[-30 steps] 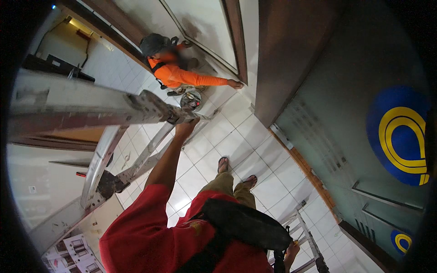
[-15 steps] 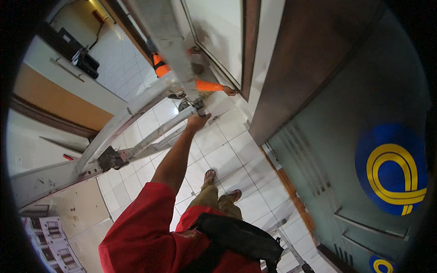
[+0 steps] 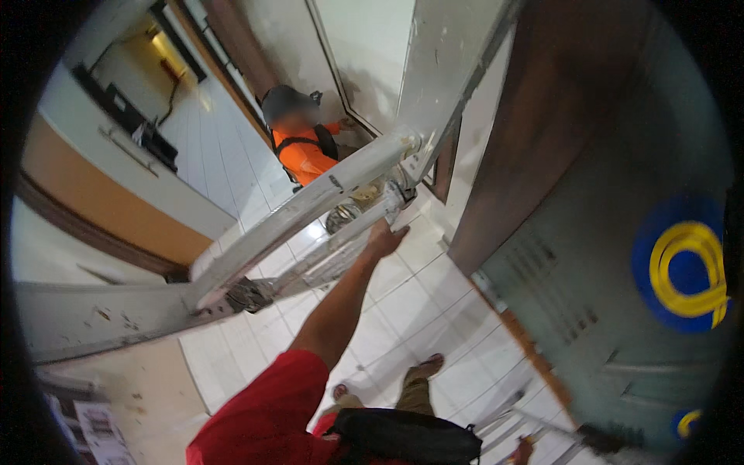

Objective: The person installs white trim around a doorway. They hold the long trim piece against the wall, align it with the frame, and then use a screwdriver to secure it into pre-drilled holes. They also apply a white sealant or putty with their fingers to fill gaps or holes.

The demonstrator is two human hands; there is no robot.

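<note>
My left hand (image 3: 384,239), at the end of my outstretched arm, grips a rung end of a worn, paint-spotted metal ladder (image 3: 310,201). Its thumb sticks out to the right and its fingers are partly hidden by the metal. The ladder's rungs run across in front of me between two wide side rails. At the lower right, a small blurred skin-coloured patch, seemingly my right hand (image 3: 525,449), is beside thin metal rails (image 3: 504,418); its fingers cannot be made out.
A person in an orange top (image 3: 306,159) is low down beyond the ladder, by a white panel (image 3: 368,54). A glass door (image 3: 573,256) with a blue and yellow round emblem stands on the right. White floor tiles (image 3: 387,325) lie underfoot; a black bag (image 3: 407,435) hangs at my waist.
The ladder and my left hand have shifted to the right in view. My feet have changed position. More of the person in orange shows, and the skin-coloured patch has appeared at the lower right.
</note>
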